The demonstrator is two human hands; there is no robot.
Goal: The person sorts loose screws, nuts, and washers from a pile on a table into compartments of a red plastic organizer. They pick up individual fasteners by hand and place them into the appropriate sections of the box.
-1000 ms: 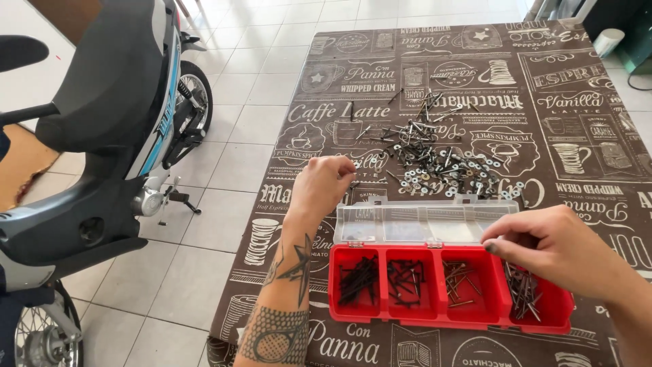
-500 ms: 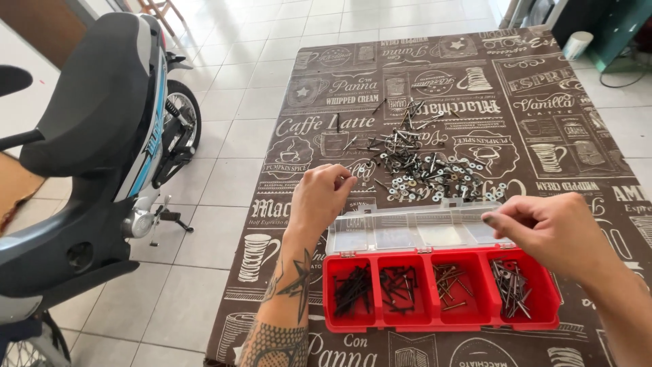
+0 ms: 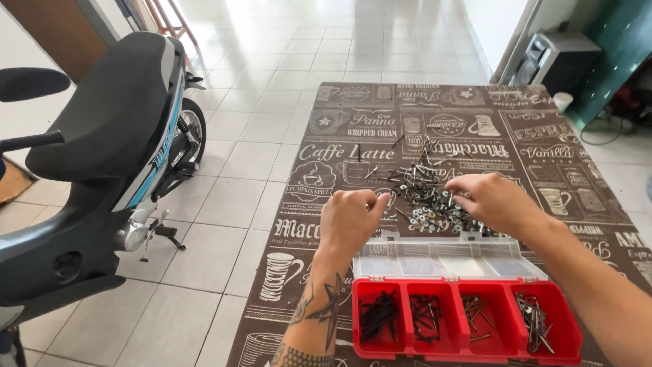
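My left hand (image 3: 352,219) hovers at the left edge of a pile of dark screws and washers (image 3: 424,194) on the table, its fingers curled under with thumb and forefinger close together; anything pinched there is hidden. My right hand (image 3: 494,201) lies over the right side of the pile, fingertips down among the screws. Just in front of both hands stands a red organiser box (image 3: 569,325) with its clear lid (image 3: 448,261) folded open towards the pile. Its compartments hold sorted black screws, brownish screws and nails.
The table wears a brown printed oilcloth (image 3: 353,115). A parked scooter (image 3: 102,156) stands close on the left over a white tiled floor (image 3: 231,204). A grey speaker (image 3: 560,61) and a small white cup (image 3: 562,100) are at the far right.
My right hand has left the box's right end and gone forward onto the pile. My left hand stayed by the pile's left edge. The view has tilted up.
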